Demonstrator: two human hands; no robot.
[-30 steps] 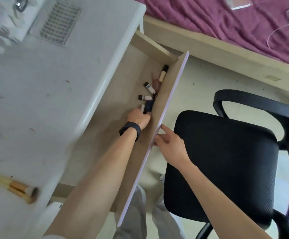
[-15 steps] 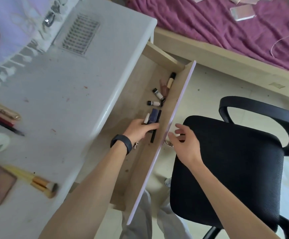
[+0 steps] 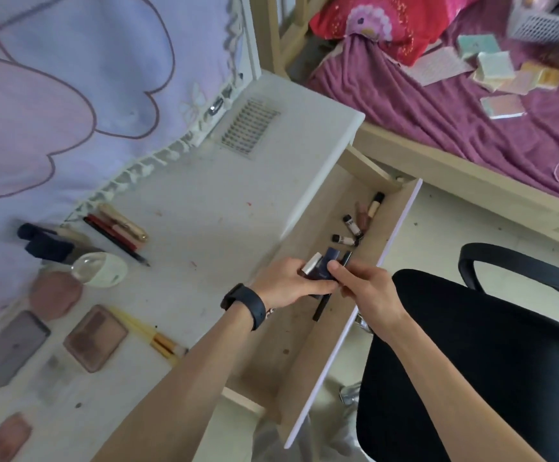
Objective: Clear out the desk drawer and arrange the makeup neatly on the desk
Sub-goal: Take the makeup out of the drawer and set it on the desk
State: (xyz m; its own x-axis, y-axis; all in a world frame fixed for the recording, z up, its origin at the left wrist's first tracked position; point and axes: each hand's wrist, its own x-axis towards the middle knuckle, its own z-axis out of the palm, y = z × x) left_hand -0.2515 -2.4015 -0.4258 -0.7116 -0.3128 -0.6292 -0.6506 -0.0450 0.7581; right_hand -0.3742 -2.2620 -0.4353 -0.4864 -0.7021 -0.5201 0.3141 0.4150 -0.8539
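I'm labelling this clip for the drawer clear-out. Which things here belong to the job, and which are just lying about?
Job: drawer; tubes in it; dark blue case gripped by left hand and right hand; desk; compacts; brush.
Lying about: chair; purple blanket; red pillow; booklets on the bed; flowered cloth.

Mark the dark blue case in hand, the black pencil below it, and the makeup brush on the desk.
dark blue case (image 3: pixel 326 261): head view, exposed top face.
black pencil (image 3: pixel 322 308): head view, lower shaft.
makeup brush (image 3: pixel 163 345): head view, gold ferrule.
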